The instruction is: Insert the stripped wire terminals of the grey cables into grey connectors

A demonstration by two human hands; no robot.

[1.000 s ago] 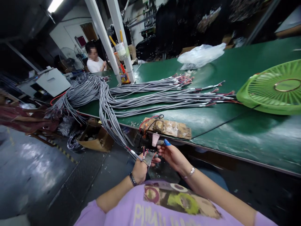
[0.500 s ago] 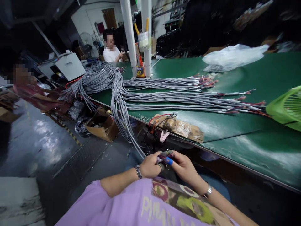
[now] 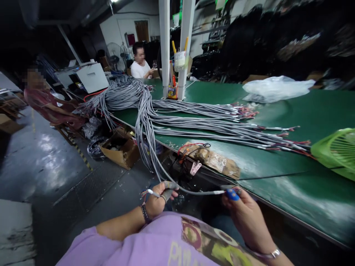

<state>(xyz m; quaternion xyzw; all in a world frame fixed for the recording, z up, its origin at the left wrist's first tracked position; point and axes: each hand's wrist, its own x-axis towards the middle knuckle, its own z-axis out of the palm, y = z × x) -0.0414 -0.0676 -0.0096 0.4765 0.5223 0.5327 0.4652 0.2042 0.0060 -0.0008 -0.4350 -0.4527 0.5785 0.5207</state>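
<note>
My left hand is closed on the end of a grey cable whose coloured wire tips stick out to the left. My right hand pinches the end of another grey cable, which runs leftward past my left hand; a blue cover sits on one fingertip. Both hands are below the near edge of the green table. A big bundle of grey cables lies across the table and hangs off its left edge.
A taped brown block with red wires and a pink clip sits at the table edge. A green fan grille lies right, a plastic bag behind. An open cardboard box stands on the floor. Two people sit at the left and far end.
My hands were together at the cable ends; now they have pulled apart, the right hand drawing one cable rightward. The view has turned left.
</note>
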